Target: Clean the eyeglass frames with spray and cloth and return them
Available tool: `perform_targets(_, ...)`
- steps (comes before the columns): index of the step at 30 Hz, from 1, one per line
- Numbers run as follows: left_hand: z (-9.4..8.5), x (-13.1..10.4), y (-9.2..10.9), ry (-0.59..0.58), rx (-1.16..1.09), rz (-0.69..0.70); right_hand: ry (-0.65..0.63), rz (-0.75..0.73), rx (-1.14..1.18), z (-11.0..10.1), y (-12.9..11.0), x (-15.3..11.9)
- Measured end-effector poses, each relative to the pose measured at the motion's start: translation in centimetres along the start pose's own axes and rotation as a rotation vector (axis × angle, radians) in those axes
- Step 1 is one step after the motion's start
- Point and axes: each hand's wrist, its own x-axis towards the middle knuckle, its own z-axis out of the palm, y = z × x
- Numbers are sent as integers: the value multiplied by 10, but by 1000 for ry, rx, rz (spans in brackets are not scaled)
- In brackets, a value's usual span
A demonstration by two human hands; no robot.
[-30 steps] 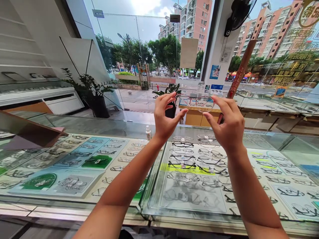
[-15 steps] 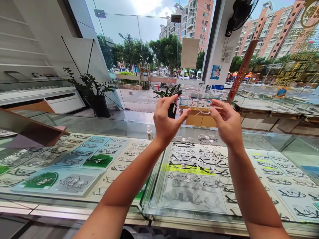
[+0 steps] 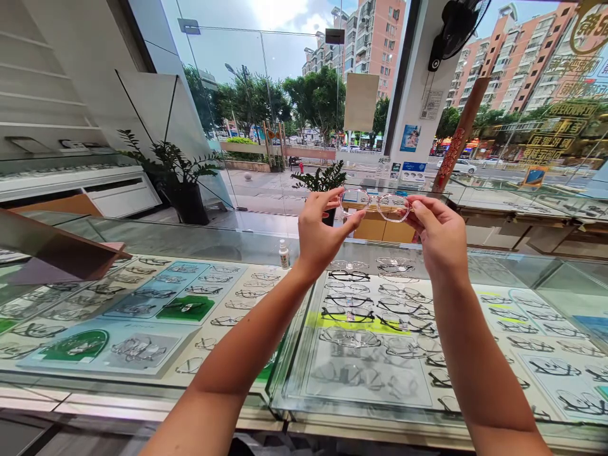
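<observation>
A pair of clear, thin-framed glasses (image 3: 393, 208) is held up above the glass display counter, its two round lenses side by side. My left hand (image 3: 323, 229) grips its left side between thumb and fingers. On the other side, my right hand (image 3: 439, 234) pinches the right edge of the frame with thumb and forefinger. Below my hands, several rows of glasses (image 3: 349, 315) lie inside the counter, some on a yellow-green strip.
A small white bottle (image 3: 284, 254) stands on the glass counter (image 3: 228, 244) left of my left forearm. A brown slanted panel (image 3: 61, 244) is at the left. Potted plants (image 3: 187, 199) stand beyond the counter, and a black fan (image 3: 458, 28) hangs at the upper right.
The glasses have turned, so the lenses show rounder. My right hand has shifted slightly right and down with its fingers more curled; my left hand has moved slightly right.
</observation>
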Motion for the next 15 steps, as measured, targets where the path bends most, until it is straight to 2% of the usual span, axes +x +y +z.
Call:
perform_targets(4, 0, 1, -2, -26, -5, -20, 13, 33, 28, 0, -2, 1)
perform_targets(7, -5, 5, -6, -118, 21, 21, -13, 19, -60, -3, -4, 3)
perform_targets(11, -17, 13, -8, -349, 175, 232, -249, -49, -378, -11, -8, 5)
perform_targets(13, -21, 14, -6, -409, 262, 301, -368, -85, -517, -13, -8, 4)
perform_targets(15, -23, 14, -3, -429, 300, 324, -425, -100, -585, -13, -7, 4)
